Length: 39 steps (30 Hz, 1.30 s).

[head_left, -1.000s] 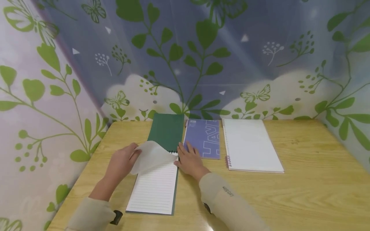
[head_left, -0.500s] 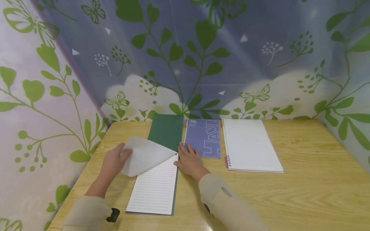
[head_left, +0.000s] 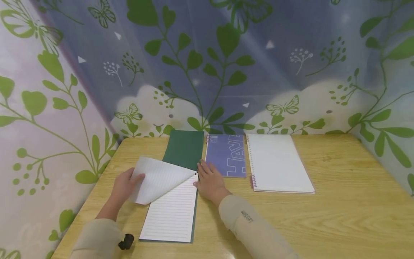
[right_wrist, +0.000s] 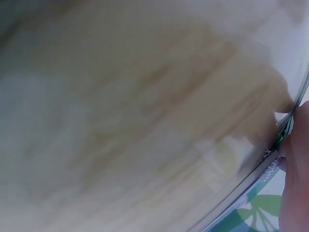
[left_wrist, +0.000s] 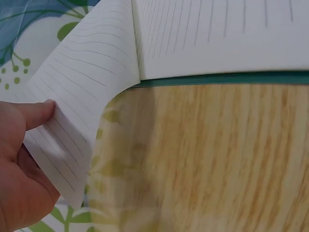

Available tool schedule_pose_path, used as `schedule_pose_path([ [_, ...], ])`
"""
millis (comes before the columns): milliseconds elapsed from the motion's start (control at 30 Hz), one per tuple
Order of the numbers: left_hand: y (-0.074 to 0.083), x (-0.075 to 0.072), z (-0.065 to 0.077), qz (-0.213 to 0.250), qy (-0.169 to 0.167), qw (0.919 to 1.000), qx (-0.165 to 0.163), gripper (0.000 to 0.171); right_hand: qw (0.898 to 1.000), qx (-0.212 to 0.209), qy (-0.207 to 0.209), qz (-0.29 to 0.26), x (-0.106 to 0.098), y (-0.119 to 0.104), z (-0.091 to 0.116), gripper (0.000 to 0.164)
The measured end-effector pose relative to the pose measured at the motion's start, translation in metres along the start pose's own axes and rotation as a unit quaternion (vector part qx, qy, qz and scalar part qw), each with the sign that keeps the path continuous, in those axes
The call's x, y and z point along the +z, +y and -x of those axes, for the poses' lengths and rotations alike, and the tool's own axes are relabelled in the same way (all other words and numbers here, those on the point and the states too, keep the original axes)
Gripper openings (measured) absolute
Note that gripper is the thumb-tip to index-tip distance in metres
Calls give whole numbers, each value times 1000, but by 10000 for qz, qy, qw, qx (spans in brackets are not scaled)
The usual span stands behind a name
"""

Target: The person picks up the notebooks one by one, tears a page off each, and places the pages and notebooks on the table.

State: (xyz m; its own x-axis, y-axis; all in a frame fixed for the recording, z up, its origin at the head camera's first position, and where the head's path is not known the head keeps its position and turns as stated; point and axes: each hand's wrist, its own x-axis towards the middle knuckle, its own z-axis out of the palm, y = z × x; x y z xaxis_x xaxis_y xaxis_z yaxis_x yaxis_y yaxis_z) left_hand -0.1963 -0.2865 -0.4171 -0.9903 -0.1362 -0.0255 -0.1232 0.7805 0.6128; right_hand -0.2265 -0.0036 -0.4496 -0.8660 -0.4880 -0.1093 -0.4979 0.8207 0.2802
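The left hand (head_left: 122, 187) pinches the free corner of a thin, floppy, tear-prone lined page (head_left: 160, 178), best held there, while the right hand (head_left: 209, 182) presses relaxed fingers beside the green notepad's (head_left: 174, 201) binding between them.

On the table (head_left: 339, 212) we see three notebooks in a row. The open notepad (head_left: 171, 212) lies leftmost, the small notebook (head_left: 226, 154) just right of its top half, and the large notebook (head_left: 278, 162) right of that. The wall (head_left: 226, 72) stands behind them.
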Motion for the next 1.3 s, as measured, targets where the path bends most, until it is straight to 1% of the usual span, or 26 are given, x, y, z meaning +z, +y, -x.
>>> schedule_pose_path([
  [133,-10,2,-3,152,-369,9984,-393,58,9999,-37,63,118,-3,0,1,59],
  [233,-15,3,-3,201,-590,9966,-546,64,9999,-53,16,156,-4,0,2,59],
  [400,-18,6,-3,307,-655,9958,-564,67,10000,-33,-34,6,-4,1,3,58],
  [567,-21,12,-2,465,-737,9926,-843,69,10000,-33,-61,-60,-3,1,3,58],
  [633,-23,14,-3,581,-717,9912,-952,68,10000,-22,-52,-58,-2,1,2,58],
  [733,-24,16,-6,692,-619,9906,-1001,67,10000,-7,-30,-73,0,0,2,58],
  [867,-28,13,-9,580,-424,9923,-1010,63,9999,-2,11,-125,0,0,1,58],
  [1100,-35,12,-9,378,-411,9945,-887,61,9999,13,-15,-118,1,0,1,58],
  [1233,-35,13,-9,354,-380,9944,-916,61,9999,19,-49,-152,-1,0,2,58],
  [1300,-34,11,-8,359,-280,9945,-945,59,9998,38,-123,-162,-1,-1,2,58],
])
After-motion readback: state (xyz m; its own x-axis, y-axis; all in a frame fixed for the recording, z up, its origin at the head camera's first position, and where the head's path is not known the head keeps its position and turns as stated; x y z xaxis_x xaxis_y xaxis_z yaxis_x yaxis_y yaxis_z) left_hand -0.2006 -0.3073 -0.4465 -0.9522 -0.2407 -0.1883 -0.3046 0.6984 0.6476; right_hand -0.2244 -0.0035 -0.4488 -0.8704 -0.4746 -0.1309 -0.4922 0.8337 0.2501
